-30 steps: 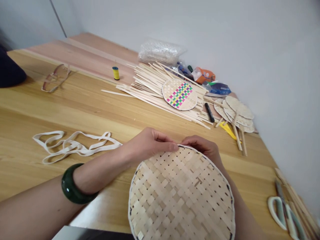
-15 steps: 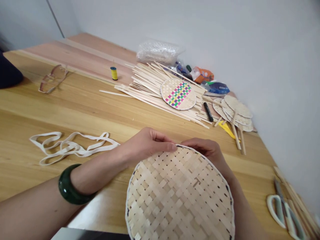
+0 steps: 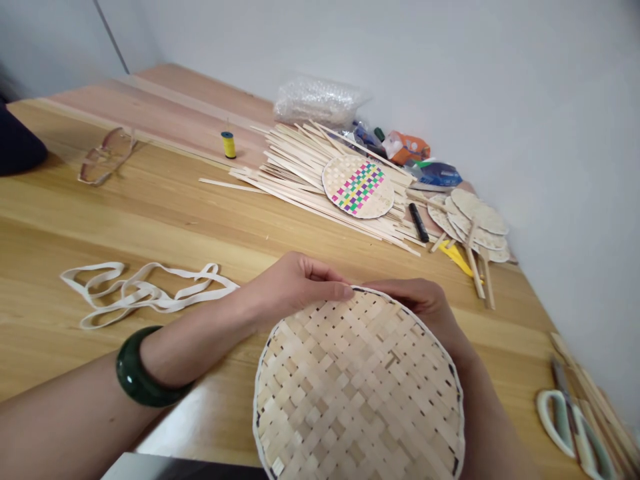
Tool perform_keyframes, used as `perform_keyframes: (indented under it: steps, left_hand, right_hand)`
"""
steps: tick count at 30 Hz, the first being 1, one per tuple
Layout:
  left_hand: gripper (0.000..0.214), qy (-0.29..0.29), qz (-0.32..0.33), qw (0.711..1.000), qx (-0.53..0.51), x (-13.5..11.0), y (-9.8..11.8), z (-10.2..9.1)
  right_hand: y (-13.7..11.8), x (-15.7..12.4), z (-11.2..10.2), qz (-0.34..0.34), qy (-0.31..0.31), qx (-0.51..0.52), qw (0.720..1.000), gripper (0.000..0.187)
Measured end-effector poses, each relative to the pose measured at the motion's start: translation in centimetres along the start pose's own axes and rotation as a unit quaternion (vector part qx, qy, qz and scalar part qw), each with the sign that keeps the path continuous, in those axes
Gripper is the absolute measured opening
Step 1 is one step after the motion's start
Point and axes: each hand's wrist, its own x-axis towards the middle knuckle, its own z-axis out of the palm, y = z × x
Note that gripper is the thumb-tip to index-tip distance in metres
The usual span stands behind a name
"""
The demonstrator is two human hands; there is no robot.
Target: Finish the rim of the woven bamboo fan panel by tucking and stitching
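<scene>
A round woven bamboo fan panel (image 3: 360, 387), edged with a narrow white binding, stands tilted up before me over the table's near side. My left hand (image 3: 310, 283) pinches its top rim, thumb on the near face and fingers behind. At the upper right edge is my right hand (image 3: 420, 297), its fingers bent behind the panel; their tips are hidden. A green bangle (image 3: 137, 373) circles my left wrist. Left of that hand, a loose white fabric tape (image 3: 150, 293) lies in loops on the wood.
Scissors (image 3: 573, 420) and wooden sticks lie at the right edge. Further back are a pile of bamboo strips (image 3: 295, 160), a colour-patterned woven disc (image 3: 357, 187), a black marker (image 3: 418, 223), several handled fans (image 3: 477, 223), a yellow thread spool (image 3: 228, 145) and glasses (image 3: 106, 160).
The fan panel has tilted slightly, its right edge shifting a little to the left. My right fingers have moved slightly behind the rim; the left hand keeps its pinch.
</scene>
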Motion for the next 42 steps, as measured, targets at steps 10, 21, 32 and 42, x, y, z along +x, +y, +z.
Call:
perform_keyframes:
  steps: [10,21,32,42]
  left_hand:
    - [0.012,-0.004,0.003,1.000,0.013,0.1,-0.3,-0.1]
    - [0.013,-0.022,-0.007,1.000,-0.002,0.2,-0.7,-0.1]
    - [0.018,-0.020,0.003,1.000,0.007,0.2,-0.5,-0.1]
    - [0.016,-0.019,-0.005,1.000,-0.007,0.1,-0.5,-0.1]
  right_hand:
    - [0.1,0.0,0.1,0.002,0.004,0.015,1.000,0.034]
    - [0.4,0.5,0.7,-0.014,0.041,0.039,0.998,0.015]
    - [0.3,0.2,0.0,-0.001,0.004,0.020,1.000,0.022]
    - [0.4,0.2,-0.3,0.011,0.008,0.018,1.000,0.018]
